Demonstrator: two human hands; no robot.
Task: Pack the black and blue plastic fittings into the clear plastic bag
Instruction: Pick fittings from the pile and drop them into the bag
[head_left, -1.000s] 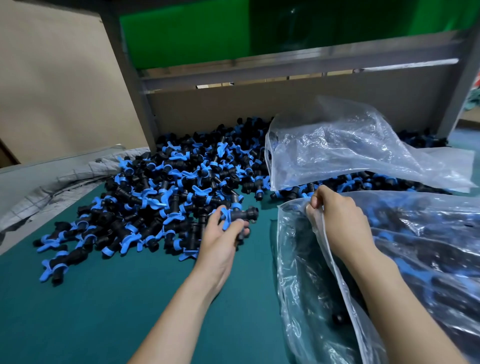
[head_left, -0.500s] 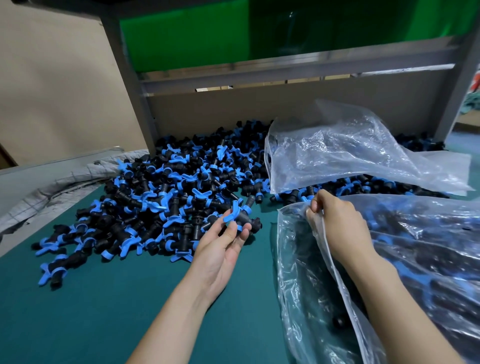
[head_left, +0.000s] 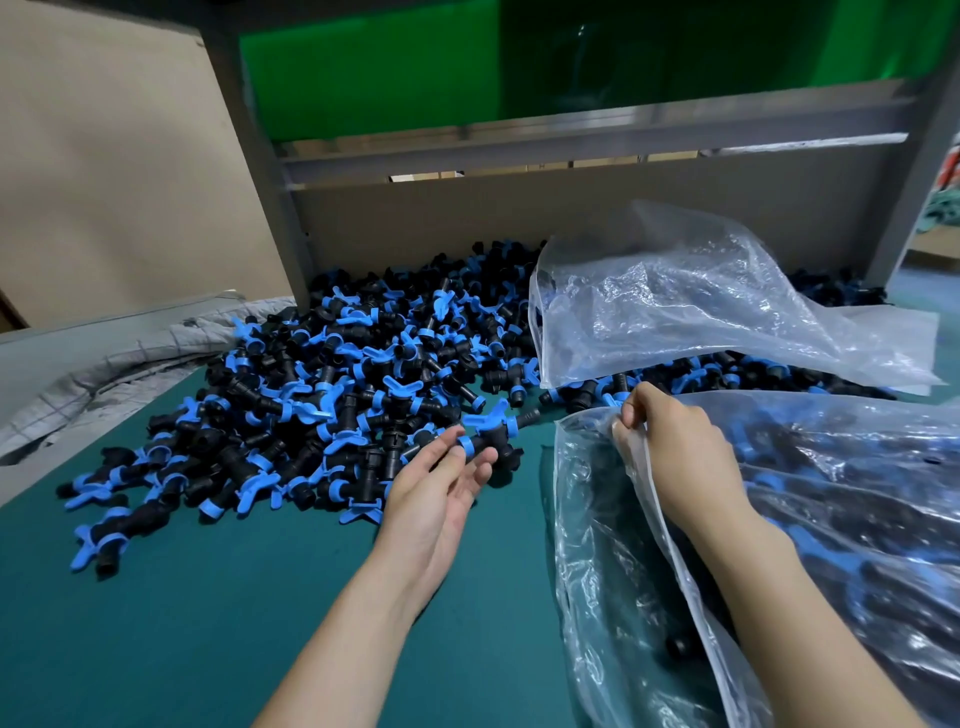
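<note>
Our left grip (head_left: 436, 493) now pinches one black-and-blue plastic fitting (head_left: 488, 439), lifted bagward — our right grip (head_left: 675, 447) pinches the clear plastic bag (head_left: 587, 519) by its rim.

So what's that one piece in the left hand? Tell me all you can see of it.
The fitting is a T-shaped valve of hard-looking plastic: black body, blue butterfly handle on top, blue rings round its arms, a ribbed black end pointing right. It lies roughly level, pinched in the fingertips of the left hand at the near right edge of the pile, left of the bag. Whether it clears the mat I cannot tell.
</note>
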